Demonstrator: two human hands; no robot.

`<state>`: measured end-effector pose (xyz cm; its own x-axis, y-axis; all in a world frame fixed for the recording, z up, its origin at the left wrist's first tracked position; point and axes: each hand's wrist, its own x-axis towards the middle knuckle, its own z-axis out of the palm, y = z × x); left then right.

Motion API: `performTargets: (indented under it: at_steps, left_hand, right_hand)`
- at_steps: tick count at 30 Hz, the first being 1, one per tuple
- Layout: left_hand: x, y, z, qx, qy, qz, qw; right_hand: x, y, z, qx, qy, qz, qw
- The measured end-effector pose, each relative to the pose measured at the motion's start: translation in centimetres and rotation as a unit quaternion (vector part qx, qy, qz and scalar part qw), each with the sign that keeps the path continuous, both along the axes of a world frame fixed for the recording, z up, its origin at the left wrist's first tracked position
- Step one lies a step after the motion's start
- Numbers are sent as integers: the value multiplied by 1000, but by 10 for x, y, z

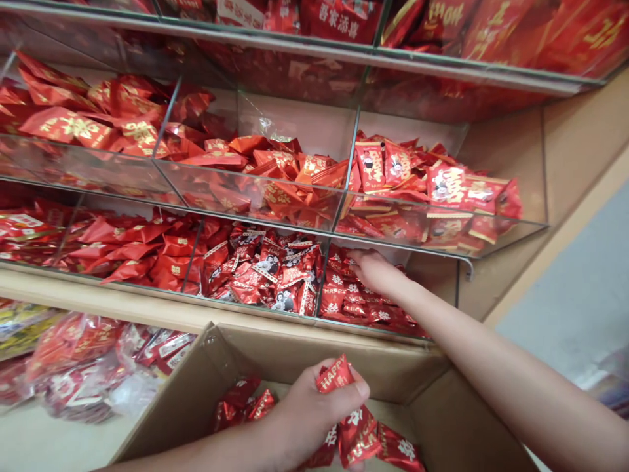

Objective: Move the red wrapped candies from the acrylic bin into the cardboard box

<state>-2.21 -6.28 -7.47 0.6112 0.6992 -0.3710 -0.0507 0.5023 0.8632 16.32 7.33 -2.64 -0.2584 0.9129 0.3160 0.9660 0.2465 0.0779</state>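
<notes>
My left hand (314,410) is closed round a bunch of small red sweet packets (356,436) with white and gold print, held over an open cardboard box (191,400) with more packets inside. My right hand (376,270) reaches into the lower right glass bin (366,301), lying on a heap of red packets with white snowflake marks. Its fingers are partly hidden under the bin above, so I cannot see whether they hold anything.
Glass shelves (295,226) with dividers hold several bins of red sweet packets in three tiers. Clear bags of sweets (83,373) lie to the left of the box. A wooden side wall (565,196) closes the shelving on the right.
</notes>
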Motion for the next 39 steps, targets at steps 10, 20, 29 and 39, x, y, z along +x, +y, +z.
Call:
performTargets:
  at_steps: [10,20,29,39]
  left_hand:
    - [-2,1,-2,8,9,-15,1000]
    - [-1,1,-9,6,38,-29,999]
    - [1,1,-13,21,13,-37,999]
    - [-3,2,-18,84,7,-16,996]
  right_hand:
    - [-17,13,-1,-44,31,20,998]
    - [-22,21,6,-49,59,6,997]
    - [-19,25,-1,-54,82,107,989]
    - [-16,39,-6,-62,99,119,986]
